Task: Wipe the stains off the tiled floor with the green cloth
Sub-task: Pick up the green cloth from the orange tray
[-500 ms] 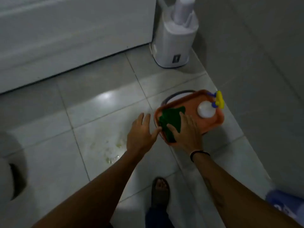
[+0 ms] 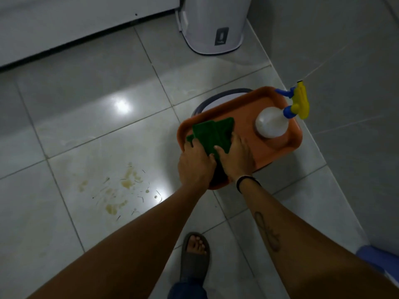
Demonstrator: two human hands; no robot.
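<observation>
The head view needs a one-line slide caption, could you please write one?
Both hands, left hand and right hand, gather the green cloth from the orange tray; floor stains remain unwiped.

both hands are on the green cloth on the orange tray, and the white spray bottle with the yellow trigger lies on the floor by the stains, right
Not quite. In the head view the white spray bottle with the yellow trigger stands on the orange plastic tray, not the floor. Both the left hand and right hand are on the green cloth.
</observation>
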